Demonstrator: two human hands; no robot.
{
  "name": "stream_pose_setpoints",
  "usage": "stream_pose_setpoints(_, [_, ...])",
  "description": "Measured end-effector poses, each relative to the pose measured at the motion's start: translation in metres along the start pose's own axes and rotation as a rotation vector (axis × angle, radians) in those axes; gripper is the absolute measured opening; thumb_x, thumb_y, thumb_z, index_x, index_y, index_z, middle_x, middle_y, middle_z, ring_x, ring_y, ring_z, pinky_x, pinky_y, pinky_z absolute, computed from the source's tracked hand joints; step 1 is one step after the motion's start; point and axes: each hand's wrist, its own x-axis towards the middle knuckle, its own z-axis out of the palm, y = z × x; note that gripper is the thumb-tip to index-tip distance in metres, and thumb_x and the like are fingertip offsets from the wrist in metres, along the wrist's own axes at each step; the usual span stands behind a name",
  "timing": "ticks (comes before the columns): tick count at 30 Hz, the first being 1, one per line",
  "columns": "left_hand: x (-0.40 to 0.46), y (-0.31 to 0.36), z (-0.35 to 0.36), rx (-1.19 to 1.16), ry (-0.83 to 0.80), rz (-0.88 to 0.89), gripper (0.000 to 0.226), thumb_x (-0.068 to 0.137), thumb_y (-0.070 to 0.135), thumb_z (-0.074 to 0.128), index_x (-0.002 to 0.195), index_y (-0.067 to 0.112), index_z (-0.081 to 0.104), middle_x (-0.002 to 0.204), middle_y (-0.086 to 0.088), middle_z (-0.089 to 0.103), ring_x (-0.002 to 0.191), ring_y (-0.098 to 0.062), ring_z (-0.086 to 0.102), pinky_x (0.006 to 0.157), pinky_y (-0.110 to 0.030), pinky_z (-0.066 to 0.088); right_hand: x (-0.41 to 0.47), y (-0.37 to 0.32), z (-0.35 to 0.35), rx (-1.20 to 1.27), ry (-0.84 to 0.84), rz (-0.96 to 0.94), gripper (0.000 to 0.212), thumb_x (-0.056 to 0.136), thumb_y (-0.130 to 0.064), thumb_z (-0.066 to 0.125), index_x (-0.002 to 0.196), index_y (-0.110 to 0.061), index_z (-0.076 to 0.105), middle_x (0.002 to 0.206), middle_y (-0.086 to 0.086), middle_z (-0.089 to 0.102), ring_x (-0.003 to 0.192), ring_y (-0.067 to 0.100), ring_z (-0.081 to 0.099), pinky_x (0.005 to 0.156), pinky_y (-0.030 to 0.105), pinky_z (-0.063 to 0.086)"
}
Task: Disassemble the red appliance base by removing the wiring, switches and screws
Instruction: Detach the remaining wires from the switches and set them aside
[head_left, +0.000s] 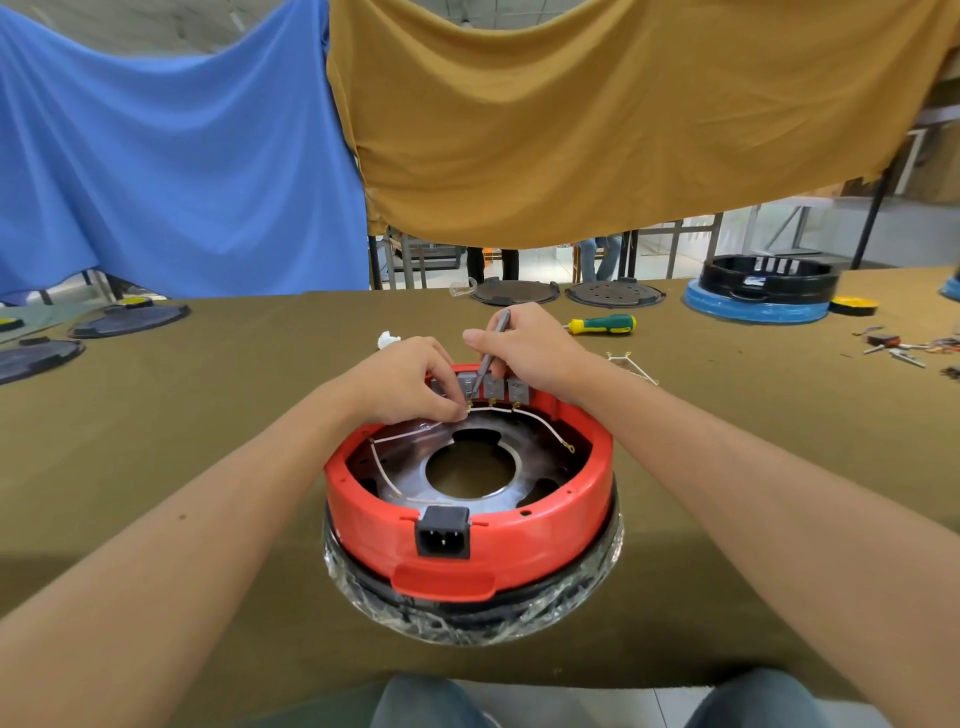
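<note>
Red base (470, 540) | left hand (410, 382) pinches wire (410, 430) | right hand (524, 345) grips tool (491, 345), tip hidden

Appliance base (470, 525) at table (208, 441) centre near the front edge, both hands (410, 379) over its far rim; screwdriver (602, 325) behind right, loose wires (631, 366) right, discs (130, 318) far left, second base (758, 291) far right.
</note>
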Motion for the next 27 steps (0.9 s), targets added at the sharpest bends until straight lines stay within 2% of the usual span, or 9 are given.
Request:
stream_pose_setpoints(9, [0.0012, -0.0007, -0.0004, -0.017, -0.011, 0.001, 0.006, 0.077, 0.022, 0.079, 0.075, 0.027, 0.080, 0.094, 0.014, 0.061, 0.090, 0.019, 0.047, 0.068, -0.003, 0.036, 0.0033, -0.0011, -0.0018, 0.057, -0.013, 0.068, 0.031, 0.097, -0.032, 0.062, 0.075, -0.010, 0.062, 0.060, 0.003, 0.060, 0.057, 0.012, 0.054, 0.062, 0.028, 0.044])
stream_pose_setpoints(14, [0.0011, -0.0009, -0.0003, -0.015, -0.018, 0.000, 0.007, 0.077, 0.024, 0.080, 0.073, 0.030, 0.078, 0.098, 0.014, 0.059, 0.091, 0.020, 0.046, 0.072, -0.009, 0.036, 0.0034, 0.0001, 0.0006, 0.032, 0.000, 0.055, 0.031, 0.097, -0.035, 0.062, 0.076, -0.011, 0.062, 0.061, 0.002, 0.063, 0.058, 0.013, 0.057, 0.066, 0.031, 0.047])
stream_pose_setpoints(23, [0.0016, -0.0013, -0.0002, 0.002, -0.028, -0.002, 0.007, 0.077, 0.025, 0.079, 0.073, 0.031, 0.078, 0.101, 0.015, 0.058, 0.092, 0.022, 0.044, 0.073, -0.012, 0.036, 0.0045, -0.0007, 0.0000, 0.021, -0.039, 0.063, 0.031, 0.096, -0.034, 0.063, 0.071, -0.016, 0.056, 0.057, -0.002, 0.057, 0.054, 0.011, 0.051, 0.059, 0.027, 0.042])
stream_pose_setpoints(27, [0.0022, -0.0017, 0.0004, 0.005, -0.021, -0.001, 0.007, 0.077, 0.024, 0.079, 0.073, 0.030, 0.078, 0.098, 0.015, 0.059, 0.091, 0.022, 0.045, 0.072, -0.012, 0.035, 0.0025, 0.0010, -0.0001, 0.051, -0.029, 0.046, 0.033, 0.097, -0.033, 0.062, 0.070, -0.015, 0.056, 0.057, 0.000, 0.057, 0.055, 0.012, 0.051, 0.062, 0.029, 0.044])
